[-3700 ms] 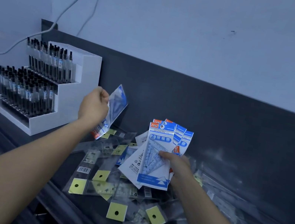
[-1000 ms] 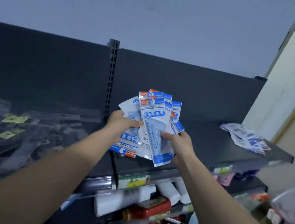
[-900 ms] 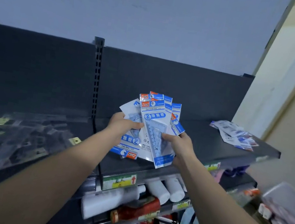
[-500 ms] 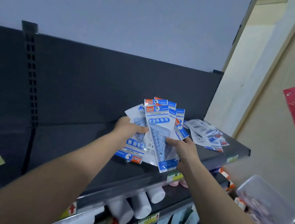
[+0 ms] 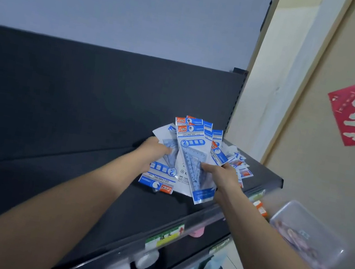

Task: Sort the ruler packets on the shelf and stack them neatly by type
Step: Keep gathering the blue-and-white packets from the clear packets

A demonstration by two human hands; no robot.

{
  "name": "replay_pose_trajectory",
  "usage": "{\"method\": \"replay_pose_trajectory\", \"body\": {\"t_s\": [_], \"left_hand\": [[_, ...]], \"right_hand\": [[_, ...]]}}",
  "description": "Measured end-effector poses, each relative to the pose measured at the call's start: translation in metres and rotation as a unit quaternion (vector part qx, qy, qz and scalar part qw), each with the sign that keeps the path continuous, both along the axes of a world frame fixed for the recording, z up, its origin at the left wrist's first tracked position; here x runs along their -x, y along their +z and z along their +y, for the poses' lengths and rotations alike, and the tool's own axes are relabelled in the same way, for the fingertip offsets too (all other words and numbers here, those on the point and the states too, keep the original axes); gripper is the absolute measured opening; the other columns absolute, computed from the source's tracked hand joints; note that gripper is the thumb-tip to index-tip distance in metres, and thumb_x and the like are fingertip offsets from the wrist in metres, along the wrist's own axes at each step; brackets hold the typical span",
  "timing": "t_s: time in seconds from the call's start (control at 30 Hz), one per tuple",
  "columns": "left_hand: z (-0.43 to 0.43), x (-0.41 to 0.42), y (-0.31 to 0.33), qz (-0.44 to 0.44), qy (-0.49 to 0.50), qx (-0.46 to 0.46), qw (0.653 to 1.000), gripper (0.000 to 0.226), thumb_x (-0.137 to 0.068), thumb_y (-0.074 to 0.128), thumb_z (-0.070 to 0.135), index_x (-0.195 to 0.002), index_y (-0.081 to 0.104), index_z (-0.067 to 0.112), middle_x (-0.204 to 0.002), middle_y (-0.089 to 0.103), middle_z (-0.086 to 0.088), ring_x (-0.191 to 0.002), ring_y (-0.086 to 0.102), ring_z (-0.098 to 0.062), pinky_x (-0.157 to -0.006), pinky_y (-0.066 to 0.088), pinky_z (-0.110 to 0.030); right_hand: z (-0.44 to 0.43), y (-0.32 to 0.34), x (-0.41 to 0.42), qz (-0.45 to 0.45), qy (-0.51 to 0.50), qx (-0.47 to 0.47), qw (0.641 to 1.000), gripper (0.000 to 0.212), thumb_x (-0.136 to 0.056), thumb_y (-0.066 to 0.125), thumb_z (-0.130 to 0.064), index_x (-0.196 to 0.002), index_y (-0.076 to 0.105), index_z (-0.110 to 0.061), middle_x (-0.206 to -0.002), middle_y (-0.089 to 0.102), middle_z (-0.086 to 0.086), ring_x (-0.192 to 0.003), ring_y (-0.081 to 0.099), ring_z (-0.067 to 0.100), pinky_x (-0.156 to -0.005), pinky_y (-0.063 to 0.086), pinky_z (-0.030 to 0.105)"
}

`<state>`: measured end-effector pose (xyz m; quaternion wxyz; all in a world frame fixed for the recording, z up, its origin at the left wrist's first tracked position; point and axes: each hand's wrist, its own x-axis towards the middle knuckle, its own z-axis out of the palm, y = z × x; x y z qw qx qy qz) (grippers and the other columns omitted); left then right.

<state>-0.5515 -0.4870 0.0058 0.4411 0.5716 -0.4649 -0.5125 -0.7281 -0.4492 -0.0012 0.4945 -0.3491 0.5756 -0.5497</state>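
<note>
Two grips, one bundle: we hold a fan of ruler packets in both hands, above the dark shelf near its right end.
Left grip: our fingers curl round the fan's left edge with the thumb on top. The packet under it is turned the other way, its header at 6 o'clock.
Right grip: our thumb pinches the face of the front packet at its lower right, and the fingers are hidden behind.
Fan: most headers spread toward 12 o'clock. The long axes run roughly 12 to 6, and the front packet leans from 11 to 5. The edges are not squared.
Loose pile: more blue-and-white packets lie flat at the shelf's right end, partly hidden by the fan.
Relation that counts: the pile sits at about 2 o'clock from the right grip, just beside it. We cannot tell whether they touch. The right hand is nearer; the left would have to cross the fan.
Step, as we judge it: we are bringing like to like. The fan likely needs the reversed packet turned and the edges tapped square before it goes down.
Risk: the glossy sleeves may slide apart if either grip loosens.
</note>
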Motion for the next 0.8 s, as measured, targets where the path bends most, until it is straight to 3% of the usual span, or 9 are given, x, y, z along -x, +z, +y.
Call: {"method": "replay_pose_trajectory", "body": {"t_s": [0.1, 0.23, 0.33, 0.5, 0.7, 0.8], "left_hand": [[-0.023, 0.027, -0.003, -0.007, 0.010, -0.014, 1.000, 0.007, -0.092, 0.058, 0.004, -0.090, 0.055, 0.009, -0.097, 0.066, -0.017, -0.091, 0.067, -0.035, -0.080, 0.056, -0.050], [-0.052, 0.062, -0.009, 0.007, 0.025, -0.027, 0.999, 0.006, -0.091, 0.060, 0.001, -0.092, 0.055, 0.004, -0.093, 0.066, -0.019, -0.087, 0.067, -0.036, -0.083, 0.054, -0.054], [-0.072, 0.083, -0.009, 0.013, 0.029, -0.019, 0.999, 0.007, -0.091, 0.061, 0.002, -0.088, 0.056, 0.006, -0.092, 0.068, -0.017, -0.088, 0.068, -0.035, -0.084, 0.054, -0.053], [-0.108, 0.105, -0.008, -0.006, 0.019, -0.030, 0.999, 0.004, -0.091, 0.059, 0.001, -0.094, 0.057, 0.004, -0.089, 0.067, -0.016, -0.078, 0.067, -0.030, -0.076, 0.057, -0.045], [-0.162, 0.121, -0.016, -0.081, 0.012, -0.024, 0.996, 0.011, -0.089, 0.062, 0.003, -0.093, 0.053, 0.006, -0.091, 0.065, -0.013, -0.073, 0.066, -0.023, -0.070, 0.056, -0.036], [-0.183, 0.126, -0.027, -0.178, 0.012, -0.008, 0.984, 0.015, -0.087, 0.067, 0.015, -0.089, 0.053, 0.009, -0.102, 0.066, -0.011, -0.091, 0.067, -0.026, -0.080, 0.055, -0.037]], "right_hand": [[-0.026, -0.001, 0.027, 0.017, 0.009, 0.005, 1.000, 0.026, -0.082, 0.072, 0.000, -0.099, 0.054, -0.009, -0.091, 0.062, 0.004, -0.076, 0.057, 0.016, -0.080, 0.049, 0.040], [-0.061, -0.001, 0.063, 0.024, 0.017, 0.007, 1.000, 0.034, -0.080, 0.073, 0.000, -0.109, 0.057, -0.007, -0.104, 0.068, 0.008, -0.092, 0.065, 0.028, -0.088, 0.054, 0.049], [-0.088, 0.001, 0.086, 0.038, 0.024, 0.013, 0.999, 0.035, -0.080, 0.072, 0.001, -0.110, 0.058, -0.006, -0.106, 0.069, 0.009, -0.092, 0.066, 0.029, -0.088, 0.054, 0.048], [-0.134, 0.002, 0.109, 0.067, 0.039, 0.008, 0.997, 0.031, -0.081, 0.071, 0.003, -0.108, 0.057, -0.006, -0.105, 0.068, 0.011, -0.096, 0.066, 0.031, -0.090, 0.053, 0.050], [-0.199, -0.003, 0.128, 0.130, 0.048, 0.010, 0.990, 0.026, -0.081, 0.072, 0.000, -0.094, 0.052, -0.010, -0.100, 0.062, 0.008, -0.091, 0.060, 0.027, -0.082, 0.052, 0.041], [-0.226, -0.008, 0.134, 0.198, 0.055, 0.002, 0.979, 0.036, -0.079, 0.073, -0.003, -0.104, 0.047, -0.007, -0.101, 0.057, 0.010, -0.091, 0.055, 0.026, -0.075, 0.045, 0.035]]}}
